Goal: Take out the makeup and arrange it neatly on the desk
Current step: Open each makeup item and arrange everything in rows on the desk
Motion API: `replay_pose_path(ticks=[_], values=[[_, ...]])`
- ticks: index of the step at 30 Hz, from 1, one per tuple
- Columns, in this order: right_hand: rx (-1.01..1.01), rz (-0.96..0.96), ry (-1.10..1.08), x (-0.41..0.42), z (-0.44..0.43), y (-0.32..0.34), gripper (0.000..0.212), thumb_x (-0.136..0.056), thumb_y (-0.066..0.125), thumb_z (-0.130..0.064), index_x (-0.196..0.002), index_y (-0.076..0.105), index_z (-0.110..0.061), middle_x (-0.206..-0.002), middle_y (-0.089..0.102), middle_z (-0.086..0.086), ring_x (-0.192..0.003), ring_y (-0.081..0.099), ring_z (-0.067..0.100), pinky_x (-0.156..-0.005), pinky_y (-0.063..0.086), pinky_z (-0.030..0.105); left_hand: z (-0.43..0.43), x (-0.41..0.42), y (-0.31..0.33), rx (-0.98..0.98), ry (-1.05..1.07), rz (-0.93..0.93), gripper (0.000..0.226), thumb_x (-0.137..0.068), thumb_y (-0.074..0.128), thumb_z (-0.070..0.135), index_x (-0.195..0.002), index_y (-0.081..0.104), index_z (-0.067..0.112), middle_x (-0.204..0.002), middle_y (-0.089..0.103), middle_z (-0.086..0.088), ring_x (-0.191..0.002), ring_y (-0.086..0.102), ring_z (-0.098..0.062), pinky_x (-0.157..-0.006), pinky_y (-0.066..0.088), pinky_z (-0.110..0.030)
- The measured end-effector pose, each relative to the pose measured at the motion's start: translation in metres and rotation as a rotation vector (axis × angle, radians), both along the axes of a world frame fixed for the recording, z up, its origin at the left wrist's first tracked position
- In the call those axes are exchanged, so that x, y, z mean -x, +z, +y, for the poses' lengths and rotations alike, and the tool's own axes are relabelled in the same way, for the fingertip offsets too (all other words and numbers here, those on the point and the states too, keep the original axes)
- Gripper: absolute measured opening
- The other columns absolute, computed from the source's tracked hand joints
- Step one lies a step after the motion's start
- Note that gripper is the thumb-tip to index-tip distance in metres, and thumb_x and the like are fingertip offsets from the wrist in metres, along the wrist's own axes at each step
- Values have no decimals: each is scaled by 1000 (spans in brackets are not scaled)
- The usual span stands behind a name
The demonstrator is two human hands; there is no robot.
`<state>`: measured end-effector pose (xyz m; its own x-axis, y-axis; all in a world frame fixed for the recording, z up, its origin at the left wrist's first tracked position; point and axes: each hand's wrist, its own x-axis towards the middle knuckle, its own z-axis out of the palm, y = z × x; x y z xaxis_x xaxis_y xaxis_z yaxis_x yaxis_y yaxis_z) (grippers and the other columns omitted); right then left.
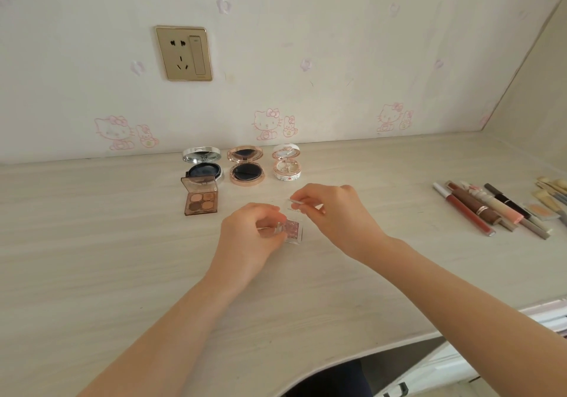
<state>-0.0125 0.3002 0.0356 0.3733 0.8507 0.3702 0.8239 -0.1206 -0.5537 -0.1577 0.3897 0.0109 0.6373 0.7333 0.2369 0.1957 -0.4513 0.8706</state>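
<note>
Left hand point(248, 231) and right hand point(334, 212) meet at mid-desk, both clamped on one glitter eyeshadow case point(293, 228). The left hand's fingers curl round the clear base from its left side. The right hand's fingertips pinch the upper edge of the transparent lid point(296, 205), which is raised open at the far side. The case sits between the two hands, at or just above the desk point(122, 258); contact with the surface cannot be told. The pink pan faces up, and base and lid together run near-to-far, toward the wall point(337, 59).

Beyond the hands, near the wall edge, three opened compacts stand in a row: silver compact point(202, 163), rose-gold compact point(245, 166), white compact point(287, 163). A brown four-pan palette point(201, 201), lid up, lies just in front of the silver one. Well apart to the right, a row of lip products and pencils point(484, 209) lies side by side, long axes slanting toward the wall.

Bare desk extends left of the palette and in front of the hands to the curved front edge point(337, 363). A wall socket point(184, 53) is mounted above.
</note>
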Motion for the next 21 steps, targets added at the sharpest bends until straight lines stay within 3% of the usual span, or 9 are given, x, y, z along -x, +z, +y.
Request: replay_pose_path(ticks=[4,9,16,21], values=[[10,-55,-2,-2,12,-7,14,-91,63,-18,-102,72,-17,-92,75,-4,-88,69,15,-81,53,35,10,1,-7,-255,39,96,20,-70,81,6,-86,74,15,-91,67,4,-83,65,-11,-81,51,-22],[19,-99,16,-2,23,-16,17,-92,60,-20,-104,72,-22,-93,75,-5,-87,69,20,-78,53,40,13,3,-13,-458,22,227,11,-78,74,17,-89,74,19,-95,67,7,-95,55,-14,-82,42,-24],[3,-161,75,2,35,-17,18,-92,61,-17,-105,74,-19,-97,75,-4,-84,69,22,-78,53,37,18,3,-16,-560,49,245,11,-83,69,15,-92,74,16,-97,69,6,-100,54,-18,-82,48,-32],[12,-80,81,0,41,-19,24,-91,59,-11,-111,71,-17,-104,74,-4,-92,68,16,-86,52,35,20,5,-17,-590,83,238,9,-83,68,11,-88,75,13,-91,71,4,-98,58,-19,-78,50,-33]])
